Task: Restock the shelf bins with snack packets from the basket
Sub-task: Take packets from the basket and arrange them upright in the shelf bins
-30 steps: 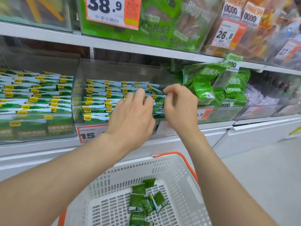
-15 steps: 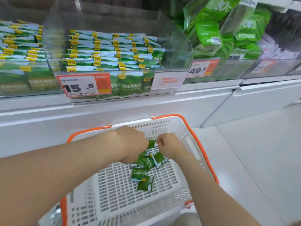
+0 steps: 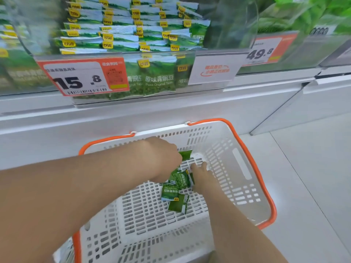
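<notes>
Packets (image 3: 170, 192): green, in white basket (image 3: 218, 149).
Left hand (image 3: 165, 160): on them, grip hidden.
Right hand (image 3: 201, 173): touching them, grip unclear.

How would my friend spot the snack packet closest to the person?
Find the white basket with orange handles below the shelf. Green snack packets lie heaped on its floor between the left hand and right hand. Pick the dark green packet at the near end, nearer than the packet with white lettering.
</notes>
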Available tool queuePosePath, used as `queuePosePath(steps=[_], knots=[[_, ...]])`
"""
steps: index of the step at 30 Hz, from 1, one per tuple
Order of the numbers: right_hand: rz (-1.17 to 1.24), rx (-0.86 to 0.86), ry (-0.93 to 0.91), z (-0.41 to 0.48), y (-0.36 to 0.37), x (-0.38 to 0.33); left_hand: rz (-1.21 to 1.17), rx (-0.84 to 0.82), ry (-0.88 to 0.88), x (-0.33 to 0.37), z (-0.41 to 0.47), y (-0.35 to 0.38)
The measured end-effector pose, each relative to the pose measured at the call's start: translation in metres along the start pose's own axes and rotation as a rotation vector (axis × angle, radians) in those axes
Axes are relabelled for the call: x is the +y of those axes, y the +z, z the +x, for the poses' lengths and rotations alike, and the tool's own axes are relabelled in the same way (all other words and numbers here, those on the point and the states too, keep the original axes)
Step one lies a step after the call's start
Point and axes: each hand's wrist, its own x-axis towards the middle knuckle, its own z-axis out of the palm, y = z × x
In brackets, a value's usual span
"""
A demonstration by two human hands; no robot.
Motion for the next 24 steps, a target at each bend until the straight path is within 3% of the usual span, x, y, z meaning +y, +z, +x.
queuePosePath(steps=[7, 12, 16, 21, 24], knots=[[0.213, 0.002, 0.110, -0.001, -0.019, 0.008, -0.010, 0.007, 0.004, -0.004, -0.005, -0.012], [0.855, 0.175, 0.130, -0.027, -0.073, -0.002, -0.023, 0.037, -0.029, -0.007, -0.019, -0.024], [1.331, -0.027, 0.057, -0.074, -0.139, -0.027, -0.090, 0.154, -0.088, -0.012, -0.034, -0.034], [1.758, -0.311, -0.044, -0.138, -0.204, -0.050, -0.225, 0.375, -0.092, -0.026, -0.051, -0.043], [1.787, -0.317, -0.182, -0.170, -0.225, -0.048, -0.352, 0.530, -0.106, -0.035, -0.065, -0.049]])
